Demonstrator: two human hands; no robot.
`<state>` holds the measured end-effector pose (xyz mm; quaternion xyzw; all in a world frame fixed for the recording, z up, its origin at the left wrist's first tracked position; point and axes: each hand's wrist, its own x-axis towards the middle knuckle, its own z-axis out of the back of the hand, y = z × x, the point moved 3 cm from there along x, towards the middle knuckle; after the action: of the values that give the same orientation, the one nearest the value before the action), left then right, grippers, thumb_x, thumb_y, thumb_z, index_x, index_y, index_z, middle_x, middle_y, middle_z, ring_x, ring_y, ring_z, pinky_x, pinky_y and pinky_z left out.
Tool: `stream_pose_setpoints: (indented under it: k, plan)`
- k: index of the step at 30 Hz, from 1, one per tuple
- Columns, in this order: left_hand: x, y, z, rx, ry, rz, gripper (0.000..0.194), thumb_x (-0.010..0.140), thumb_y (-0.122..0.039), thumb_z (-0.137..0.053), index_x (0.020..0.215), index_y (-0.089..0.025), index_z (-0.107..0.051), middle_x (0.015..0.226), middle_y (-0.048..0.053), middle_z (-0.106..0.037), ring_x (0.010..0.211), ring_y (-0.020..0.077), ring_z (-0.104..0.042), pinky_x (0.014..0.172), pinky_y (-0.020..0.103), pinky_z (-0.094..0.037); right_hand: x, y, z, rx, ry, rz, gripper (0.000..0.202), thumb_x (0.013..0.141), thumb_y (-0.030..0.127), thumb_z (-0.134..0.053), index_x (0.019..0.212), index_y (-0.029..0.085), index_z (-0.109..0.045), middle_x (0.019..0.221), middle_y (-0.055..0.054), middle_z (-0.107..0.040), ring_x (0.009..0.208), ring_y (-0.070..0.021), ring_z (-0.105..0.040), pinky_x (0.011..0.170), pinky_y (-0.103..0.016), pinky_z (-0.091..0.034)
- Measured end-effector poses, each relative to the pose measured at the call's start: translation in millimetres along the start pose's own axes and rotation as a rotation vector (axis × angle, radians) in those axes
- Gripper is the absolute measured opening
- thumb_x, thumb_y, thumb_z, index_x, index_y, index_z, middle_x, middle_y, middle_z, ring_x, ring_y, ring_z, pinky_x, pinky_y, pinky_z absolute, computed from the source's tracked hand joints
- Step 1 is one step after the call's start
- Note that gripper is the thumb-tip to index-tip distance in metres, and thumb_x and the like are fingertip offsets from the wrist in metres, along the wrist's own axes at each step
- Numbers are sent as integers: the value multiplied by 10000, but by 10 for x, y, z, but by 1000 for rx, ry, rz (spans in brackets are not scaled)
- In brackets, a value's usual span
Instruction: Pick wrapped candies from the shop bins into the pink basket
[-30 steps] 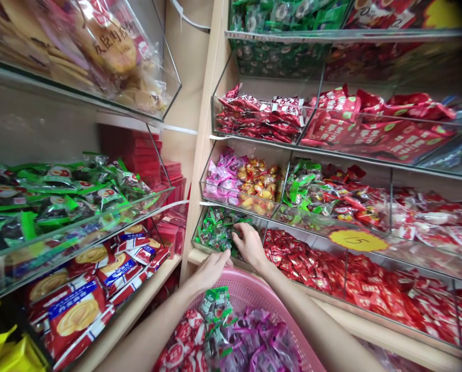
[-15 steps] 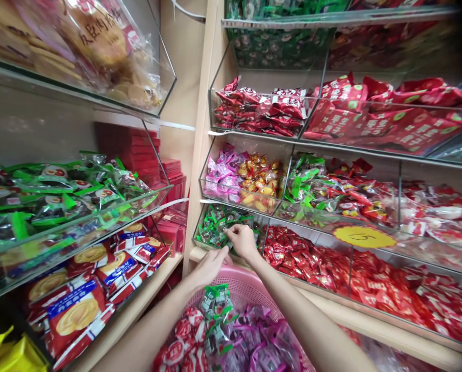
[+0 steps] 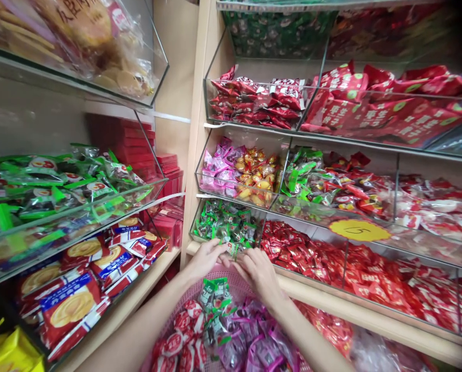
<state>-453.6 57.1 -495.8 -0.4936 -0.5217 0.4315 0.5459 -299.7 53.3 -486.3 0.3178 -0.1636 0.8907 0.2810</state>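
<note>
Left hand [image 3: 205, 262] and right hand [image 3: 260, 271] meet, fingers bent, beside shelved green-wrapped sweets [image 3: 225, 219]; cannot tell if either grips one. Pink basket [image 3: 239, 289] below already holds red packets [image 3: 181, 333], purple packets [image 3: 258, 341] and green packets [image 3: 215, 295]; plenty of green-wrapped sweets remain shelved.

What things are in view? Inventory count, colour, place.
Basket: one, pink, bottom centre
Basket sweets: many, red, green, purple, inside
Shelf sweets: many, red, green, lilac, gold, white, right
Large packets: many, red, upper right
Tag: one, yellow, right
Bagged biscuits: many, tan, top left
Wrapped snacks: many, green, middle left
Biscuit packets: several, red, blue, lower left
Stacks: several, red, centre left
Bags: several, yellow, bottom left
Left hand: one, bare, lower centre
Right hand: one, bare, alongside
</note>
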Motion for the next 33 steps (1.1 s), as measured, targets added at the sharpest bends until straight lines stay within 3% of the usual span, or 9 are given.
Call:
stream_pose_setpoints:
  k: [2,4,8,15,24,30,33]
  plan:
    - [5,2,-5,-41,0,5,234,751,-389,-523,814,-168,-482,533,-33,-615,574,140,-600,701,296,-457,-43,-25,-7,140,-52,-100,207,885,320,-470,1032,187,-529,914,-67,-548,845,-199,-496,721,-320,-397]
    - [13,-3,1,-66,21,6,169,754,-335,-504,786,-169,-489,537,-31,-613,566,140,-600,686,296,-464,-68,-55,-16,278,-98,-197,373,850,384,-516,1166,196,-451,1059,-94,-514,993,-224,-484,820,-351,-414]
    - [18,-1,24,-63,57,24,103,759,-262,-456,763,-173,-508,532,-35,-613,554,146,-605,653,287,-464,-96,-66,-55,388,-81,-263,609,803,435,-568,1315,231,-310,1222,-101,-451,1137,-239,-416,932,-395,-373]
    - [1,-31,-5,-6,89,32,139,778,-270,-434,747,-169,-523,465,-45,-563,480,140,-559,590,271,-449,-128,-6,-34,395,-36,-260,419,820,383,-564,1204,252,-459,1043,-59,-565,967,-216,-514,840,-373,-407]
    - [-7,-23,5,-6,87,1,112,776,-295,-474,757,-188,-501,555,-62,-556,476,93,-523,557,230,-434,-170,42,-3,471,-29,-279,344,839,355,-545,1159,247,-475,1012,-59,-573,950,-221,-512,845,-388,-390]
    - [-17,-27,-59,51,135,18,113,757,-290,-519,759,-181,-487,550,-67,-539,472,78,-514,506,198,-413,-150,93,-13,513,-39,-378,440,792,413,-591,1173,238,-460,1053,-52,-572,974,-212,-513,848,-352,-408]
    - [-17,-25,-75,79,137,-1,152,744,-313,-552,766,-178,-484,533,-72,-524,476,78,-514,504,197,-416,-124,115,-28,489,-42,-404,382,796,399,-588,1124,227,-494,1004,-48,-585,939,-210,-524,832,-352,-411]
